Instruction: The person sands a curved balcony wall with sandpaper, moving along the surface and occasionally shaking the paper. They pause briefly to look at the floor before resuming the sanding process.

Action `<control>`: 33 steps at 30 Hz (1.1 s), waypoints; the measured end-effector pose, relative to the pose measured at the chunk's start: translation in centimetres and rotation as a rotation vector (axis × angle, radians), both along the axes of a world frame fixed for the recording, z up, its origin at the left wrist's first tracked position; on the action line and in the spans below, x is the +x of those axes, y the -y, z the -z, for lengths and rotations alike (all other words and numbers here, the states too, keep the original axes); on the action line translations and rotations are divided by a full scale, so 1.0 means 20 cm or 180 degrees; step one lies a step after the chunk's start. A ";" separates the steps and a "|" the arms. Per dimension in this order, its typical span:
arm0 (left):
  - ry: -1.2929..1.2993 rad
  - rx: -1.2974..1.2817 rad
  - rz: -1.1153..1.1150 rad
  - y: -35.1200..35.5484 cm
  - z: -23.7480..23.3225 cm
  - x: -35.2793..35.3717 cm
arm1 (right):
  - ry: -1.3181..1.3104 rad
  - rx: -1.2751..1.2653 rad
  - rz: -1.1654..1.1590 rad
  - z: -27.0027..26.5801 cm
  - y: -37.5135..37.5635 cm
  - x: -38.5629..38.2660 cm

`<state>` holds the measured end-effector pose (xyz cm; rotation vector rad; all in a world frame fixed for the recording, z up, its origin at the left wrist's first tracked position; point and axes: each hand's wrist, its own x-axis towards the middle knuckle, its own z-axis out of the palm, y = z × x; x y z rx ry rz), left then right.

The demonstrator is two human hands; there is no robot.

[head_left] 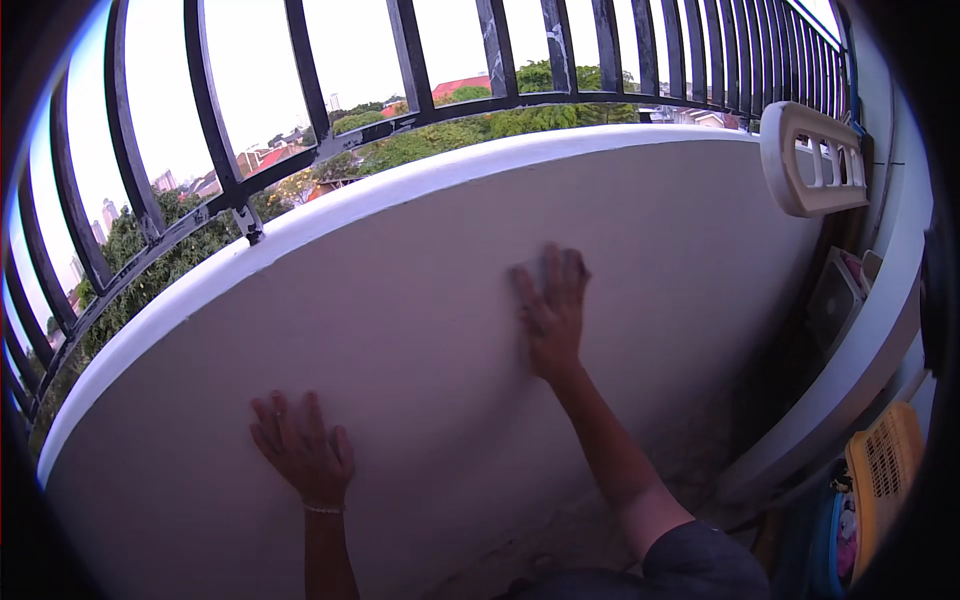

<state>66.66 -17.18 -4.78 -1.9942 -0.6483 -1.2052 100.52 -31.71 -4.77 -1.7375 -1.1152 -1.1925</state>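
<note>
A smooth, pale grey parapet wall (420,300) curves across the view in front of me. My left hand (300,450), with a thin bracelet at its wrist, lies flat on the wall's lower left with fingers spread. Higher and to the right, my right hand (553,315) is against the same wall, its fingers apart and its fingertips blurred by motion. No held object shows in either hand. Whatever may be under the right palm and fingertips is hidden.
Black metal railing (410,60) runs above the wall's white top ledge (370,195). A cream plastic slatted piece (785,160) hangs at the upper right. An orange basket (885,470) and a blue container (828,540) stand lower right. Trees and roofs lie beyond.
</note>
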 end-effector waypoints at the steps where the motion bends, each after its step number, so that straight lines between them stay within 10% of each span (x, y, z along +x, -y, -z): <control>1: -0.0011 0.0008 0.0008 -0.01 0.01 -0.01 | -0.0214 0.0196 -0.0024 0.03 0.05 0.07; 10: 0.0105 0.0058 0.0002 0.01 -0.01 0.03 | -0.0914 0.1170 0.0340 -0.53 -0.08 -0.03; 16: 0.0101 0.0035 0.0009 0.00 0.01 0.00 | -0.0371 -0.0073 -0.0240 -0.10 -0.09 -0.32; 19: 0.0134 0.0055 0.0014 0.00 0.02 0.00 | -0.0728 0.0547 -0.0362 0.04 0.01 -0.06; 24: 0.0207 0.0067 0.0039 0.00 0.02 0.02 | -0.1345 0.1577 0.0191 -0.39 0.01 0.16; 28: 0.0227 0.0093 0.0053 0.00 0.02 0.02 | -0.0394 0.0755 0.0219 -0.55 -0.11 -0.15; 33: 0.0239 0.0128 0.0131 -0.02 0.04 0.01 | 0.0505 -0.0502 -0.0583 -0.11 -0.05 -0.35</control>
